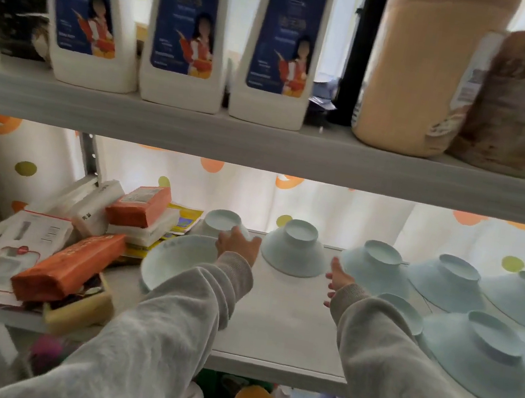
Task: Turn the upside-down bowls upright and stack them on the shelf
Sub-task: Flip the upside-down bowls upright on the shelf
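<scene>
Now our left hand (237, 245) reaches to the far left of the middle shelf (282, 322) and lies against an upside-down bowl (221, 221), its fingers hidden behind the back of the hand, so we cannot tell whether they grip it; just nearer than that one, an upright bowl (175, 264) stands beside a heap of boxes (73, 258). Our right hand (339, 281) hovers with fingers spread and straight, holding nothing, between a second overturned bowl (294, 250) and a third overturned bowl (376, 272), while further overturned bowls (477, 353) sit on the same shelf to the right.
</scene>
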### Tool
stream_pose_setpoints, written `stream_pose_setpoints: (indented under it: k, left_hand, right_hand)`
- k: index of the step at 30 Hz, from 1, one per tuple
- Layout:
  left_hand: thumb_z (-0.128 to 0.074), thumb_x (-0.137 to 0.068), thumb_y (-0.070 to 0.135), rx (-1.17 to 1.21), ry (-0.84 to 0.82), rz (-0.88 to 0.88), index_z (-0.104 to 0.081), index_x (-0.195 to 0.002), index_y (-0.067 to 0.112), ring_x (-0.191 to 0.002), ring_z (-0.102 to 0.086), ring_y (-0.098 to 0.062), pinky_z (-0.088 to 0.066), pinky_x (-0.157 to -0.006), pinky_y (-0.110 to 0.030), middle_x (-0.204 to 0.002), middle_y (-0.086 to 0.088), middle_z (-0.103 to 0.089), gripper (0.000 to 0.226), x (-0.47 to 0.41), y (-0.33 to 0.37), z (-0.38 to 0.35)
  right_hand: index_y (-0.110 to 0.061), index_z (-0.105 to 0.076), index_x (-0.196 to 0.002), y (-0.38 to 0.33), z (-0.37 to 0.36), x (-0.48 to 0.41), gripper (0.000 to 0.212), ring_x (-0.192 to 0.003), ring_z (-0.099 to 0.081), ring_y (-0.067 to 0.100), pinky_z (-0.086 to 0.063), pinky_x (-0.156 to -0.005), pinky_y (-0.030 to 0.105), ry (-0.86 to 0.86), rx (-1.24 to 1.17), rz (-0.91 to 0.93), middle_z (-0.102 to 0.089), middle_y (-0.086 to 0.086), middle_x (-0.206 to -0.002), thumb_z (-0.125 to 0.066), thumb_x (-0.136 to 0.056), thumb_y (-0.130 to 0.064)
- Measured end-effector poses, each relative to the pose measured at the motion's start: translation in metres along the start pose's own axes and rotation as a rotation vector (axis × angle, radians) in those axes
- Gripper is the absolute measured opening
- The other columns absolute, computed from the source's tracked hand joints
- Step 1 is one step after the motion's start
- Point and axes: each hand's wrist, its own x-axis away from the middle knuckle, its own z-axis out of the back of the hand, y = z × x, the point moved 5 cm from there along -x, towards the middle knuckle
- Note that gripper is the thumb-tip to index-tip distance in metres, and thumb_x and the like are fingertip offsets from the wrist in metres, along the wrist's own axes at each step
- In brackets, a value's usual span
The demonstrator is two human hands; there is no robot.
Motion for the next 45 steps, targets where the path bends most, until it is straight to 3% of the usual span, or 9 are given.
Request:
stream_pose_setpoints:
  k: [7, 11, 13, 16, 20, 33, 40, 43, 45]
  left_hand:
    - [-0.057, -0.089, 0.036, 0.009, -0.193, -0.076, -0.019, -0.151, 0.014, -0.135, -0.036, -0.032, -0.031, -0.112, -0.040, -0.147, -0.017, -0.032, 0.075, 0.044, 0.067, -0.119]
    - [-0.065, -0.084, 0.034, 0.015, -0.337, -0.048, -0.021, -0.150, 0.009, -0.138, -0.035, -0.030, -0.029, -0.115, -0.037, -0.150, -0.015, -0.031, 0.083, 0.066, 0.085, -0.182]
    - [-0.068, -0.081, 0.034, 0.010, -0.383, -0.039, -0.024, -0.148, 0.010, -0.138, -0.034, -0.030, -0.029, -0.114, -0.037, -0.150, -0.014, -0.031, 0.084, 0.075, 0.090, -0.204]
    - [-0.070, -0.078, 0.041, -0.055, -0.468, -0.039, -0.026, -0.148, 0.016, -0.133, -0.040, -0.031, -0.034, -0.110, -0.037, -0.146, -0.013, -0.038, 0.087, 0.090, 0.101, -0.240]
    - [-0.073, -0.069, 0.054, -0.198, -0.529, -0.109, -0.028, -0.146, 0.018, -0.131, -0.043, -0.029, -0.037, -0.111, -0.039, -0.145, -0.011, -0.040, 0.097, 0.102, 0.114, -0.269]
    - [-0.079, -0.065, 0.049, -0.543, -0.456, -0.395, -0.011, -0.148, 0.035, -0.134, -0.027, -0.033, -0.035, -0.110, -0.048, -0.144, -0.009, -0.025, 0.108, 0.114, 0.123, -0.285]
    - [-0.080, -0.067, 0.044, -0.398, -0.385, -0.418, -0.019, -0.147, 0.035, -0.131, -0.034, -0.032, -0.034, -0.109, -0.041, -0.141, -0.009, -0.037, 0.101, 0.104, 0.117, -0.264]
    - [-0.081, -0.068, 0.038, -0.055, -0.330, -0.356, -0.032, -0.142, 0.033, -0.128, -0.043, -0.027, -0.038, -0.108, -0.037, -0.137, -0.006, -0.046, 0.089, 0.092, 0.117, -0.233]
    - [-0.075, -0.077, 0.036, 0.243, -0.335, -0.209, -0.038, -0.137, 0.032, -0.117, -0.050, -0.027, -0.047, -0.098, -0.046, -0.129, -0.004, -0.051, 0.071, 0.087, 0.115, -0.209]
  right_hand:
    - [-0.003, -0.044, -0.137, 0.014, 0.128, -0.038, 0.080, -0.071, -0.038, 0.016, -0.039, -0.101, 0.037, 0.052, -0.085, 0.021, -0.032, -0.003, -0.069, -0.037, -0.087, -0.066]
    - [-0.019, -0.051, -0.112, 0.053, 0.193, -0.095, 0.115, -0.070, -0.035, 0.010, -0.035, -0.104, 0.037, 0.123, -0.116, 0.016, -0.034, -0.006, -0.072, -0.025, -0.038, -0.103]
    - [-0.014, -0.051, -0.109, 0.051, 0.207, -0.060, 0.087, -0.064, -0.038, 0.013, -0.039, -0.100, 0.038, 0.104, -0.123, -0.008, -0.045, 0.000, -0.072, -0.033, -0.069, -0.088]
    - [0.000, -0.045, -0.134, 0.046, 0.217, -0.019, 0.066, -0.097, -0.049, 0.026, -0.038, -0.106, 0.042, 0.012, -0.115, -0.058, -0.055, 0.016, -0.118, -0.032, -0.097, -0.052]
    - [-0.006, -0.037, -0.144, 0.063, 0.215, -0.006, 0.074, -0.136, -0.036, 0.032, -0.024, -0.116, 0.048, -0.107, -0.048, -0.178, -0.039, 0.016, -0.147, -0.020, -0.096, -0.060]
    - [-0.011, -0.034, -0.146, 0.075, 0.221, -0.006, 0.075, -0.135, -0.038, 0.031, -0.035, -0.101, 0.058, -0.194, -0.075, -0.251, -0.041, 0.012, -0.145, -0.021, -0.093, -0.064]
    - [-0.006, -0.045, -0.137, 0.061, 0.217, 0.000, 0.068, -0.116, -0.049, 0.029, -0.039, -0.094, 0.045, -0.188, -0.162, -0.189, -0.048, 0.015, -0.136, -0.025, -0.097, -0.057]
    - [-0.001, -0.047, -0.136, 0.039, 0.218, -0.001, 0.062, -0.093, -0.049, 0.022, -0.036, -0.090, 0.036, -0.124, -0.257, -0.070, -0.053, 0.017, -0.124, -0.022, -0.102, -0.045]
    - [-0.005, -0.042, -0.141, 0.019, 0.211, 0.001, 0.059, -0.112, -0.048, 0.019, -0.033, -0.101, 0.035, -0.150, -0.277, -0.011, -0.046, 0.010, -0.143, -0.016, -0.103, -0.042]
